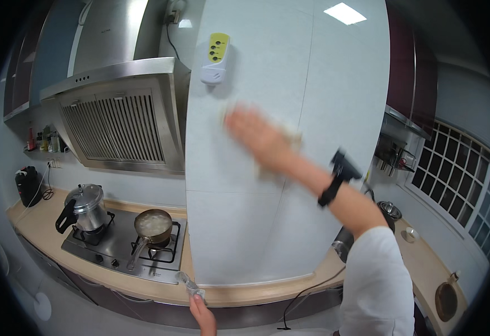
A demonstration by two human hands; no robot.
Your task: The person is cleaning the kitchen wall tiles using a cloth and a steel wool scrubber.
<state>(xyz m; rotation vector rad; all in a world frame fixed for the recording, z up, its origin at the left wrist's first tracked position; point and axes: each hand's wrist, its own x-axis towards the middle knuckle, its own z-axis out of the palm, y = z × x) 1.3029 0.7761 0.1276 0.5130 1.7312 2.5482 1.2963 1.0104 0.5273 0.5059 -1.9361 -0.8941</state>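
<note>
My right hand (259,138), blurred by motion, lies palm-down over a pale cloth (293,136) against the white wall panel (236,227). Only the cloth's edges show around the hand. A black strap with a small device (339,174) is around my right forearm. Up and to the left of that hand, a white and yellow remote-like device (215,59) is mounted on the panel. Low in the view, my left hand (200,311) grips a clear, crinkled plastic item (192,287) at the front edge of the counter; its exact kind cannot be told.
A gas hob (118,264) at the left carries a pressure cooker (89,208) and a saucepan (154,227) of whitish, bubbly liquid, its handle pointing forward. The range hood (114,126) juts out above. A black cable (308,290) hangs over the counter edge (245,298).
</note>
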